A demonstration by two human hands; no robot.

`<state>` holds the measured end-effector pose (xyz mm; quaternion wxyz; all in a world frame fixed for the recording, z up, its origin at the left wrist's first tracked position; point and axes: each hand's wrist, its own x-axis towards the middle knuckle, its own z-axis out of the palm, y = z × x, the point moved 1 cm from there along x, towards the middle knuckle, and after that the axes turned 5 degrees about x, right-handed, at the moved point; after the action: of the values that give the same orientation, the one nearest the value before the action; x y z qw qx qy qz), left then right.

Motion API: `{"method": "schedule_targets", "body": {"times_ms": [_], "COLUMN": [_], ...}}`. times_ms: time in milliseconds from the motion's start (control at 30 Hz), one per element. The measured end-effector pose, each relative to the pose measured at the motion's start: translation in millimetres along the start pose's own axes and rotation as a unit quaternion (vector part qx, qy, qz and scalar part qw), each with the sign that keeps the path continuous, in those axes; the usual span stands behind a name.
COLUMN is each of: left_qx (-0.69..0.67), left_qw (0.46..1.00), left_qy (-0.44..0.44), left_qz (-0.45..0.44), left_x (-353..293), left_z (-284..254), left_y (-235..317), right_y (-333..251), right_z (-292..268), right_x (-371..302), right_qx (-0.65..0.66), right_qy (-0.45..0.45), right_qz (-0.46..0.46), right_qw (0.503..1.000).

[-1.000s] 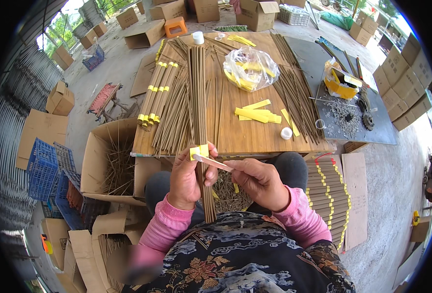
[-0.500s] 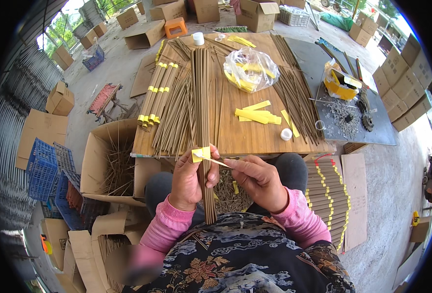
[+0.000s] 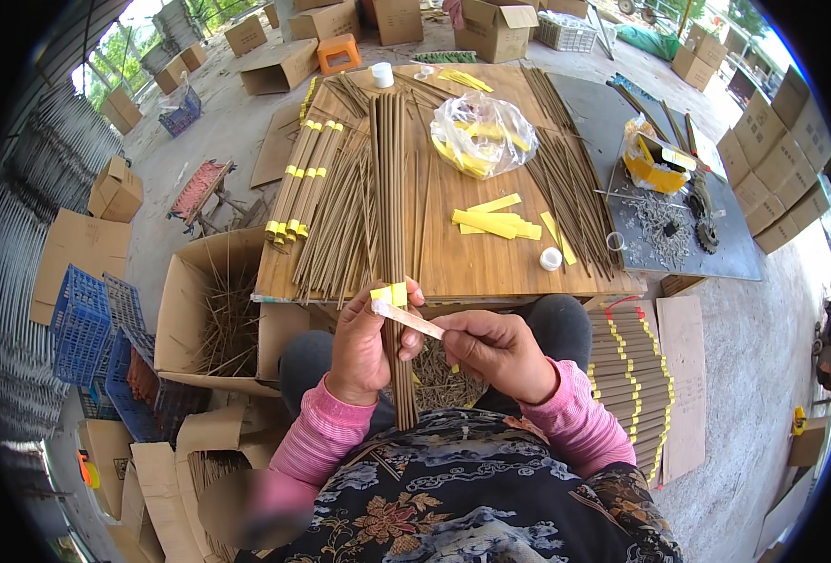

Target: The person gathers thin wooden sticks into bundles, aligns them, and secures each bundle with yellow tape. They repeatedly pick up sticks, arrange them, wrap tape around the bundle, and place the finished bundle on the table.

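Note:
A tall bundle of brown incense sticks [image 3: 389,188] stands upright before me, its lower end near my lap. My left hand [image 3: 357,352] is closed around the bundle's lower part, just where a yellow paper band [image 3: 397,293] lies across it. Between thumb and fingers, my right hand [image 3: 502,355] pinches a flat pale stick [image 3: 413,322]. Its whitish tip reaches left across the bundle to the band's lower edge, by my left thumb; whether it touches the paper I cannot tell.
On the wooden table [image 3: 340,289] lie loose incense sticks [image 3: 333,225], banded bundles [image 3: 295,183], yellow paper strips [image 3: 495,223], a plastic bag [image 3: 483,131] and a small white tub [image 3: 550,258]. A cardboard box [image 3: 185,324] of sticks stands left; more banded bundles [image 3: 626,385] lie right.
The flat pale stick has turned from edge-on to its broad face, and its tip has dropped to the band's lower edge. My left hand keeps hold of the bundle in the same place.

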<state>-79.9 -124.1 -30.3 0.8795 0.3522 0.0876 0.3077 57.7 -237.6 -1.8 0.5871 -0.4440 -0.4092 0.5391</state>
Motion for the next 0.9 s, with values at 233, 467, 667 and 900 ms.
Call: {"method": "schedule_targets", "body": {"times_ms": [233,467,667,900], "left_qx": [0.01,0.02,0.041,0.021], "left_qw": [1.0,1.0,0.999,0.999], "left_qy": [-0.005,-0.012,0.002,0.003], "left_qz": [0.0,-0.015,-0.025,-0.034], "left_x": [0,-1,-2,-2], "left_z": [4,4,9,11], "left_y": [1,-1,-1,0], "right_y": [3,-1,0,0], "right_z": [0,0,-2,-3], "right_x": [0,0,2,2], "right_qx": [-0.041,-0.028,-0.031,-0.011], "right_qy": [0.027,0.048,0.055,0.058], "right_qz": [-0.039,-0.026,-0.055,-0.062], "right_qw": [0.998,0.998,0.997,0.996]}}
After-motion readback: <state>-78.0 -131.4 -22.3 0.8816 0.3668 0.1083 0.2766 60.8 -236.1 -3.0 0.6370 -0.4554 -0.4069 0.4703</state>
